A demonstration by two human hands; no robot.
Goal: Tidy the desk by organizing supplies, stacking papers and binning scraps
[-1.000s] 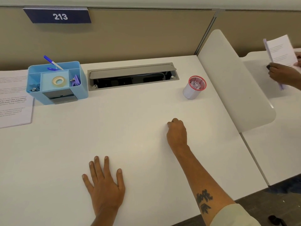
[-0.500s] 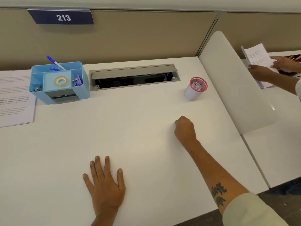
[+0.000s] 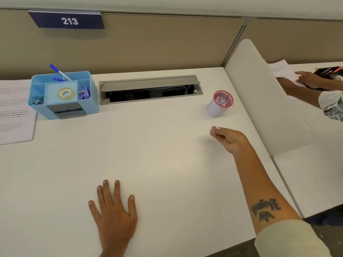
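Head view, only view: right hand [image 3: 229, 139] hovers above the desk [image 3: 157, 154], fingers curled, tips pinching a tiny white scrap [image 3: 213, 130], too small to say more than that it looks like paper. Mesh bin cup [image 3: 220, 103] with red rim stands just beyond the fingertips, up and a bit right of the pinch, near but apart, nothing between. Cup is upright, mouth open toward camera, crumpled white scraps already inside; can't count those. Judgement: next move is a short forward carry and release over the rim, right hand clearly the nearer one.

Left hand [image 3: 113, 214] lies flat on the desk, palm down, fingers straight and spread, holding nothing, well away from the cup.

Counts: one bin cup; one blue organizer [image 3: 63, 95] at back left; one tape roll [image 3: 65, 93] in its middle compartment; two blue pens [image 3: 59, 72] in the rear slot; purple clips [image 3: 85, 92] in the right compartment, number unclear; one paper stack [image 3: 14, 112] at far left edge, touching or just beside the organizer, can't tell which; one open cable tray [image 3: 150, 89] between organizer and cup

Neighbour's hands at far right on another desk, not part of this
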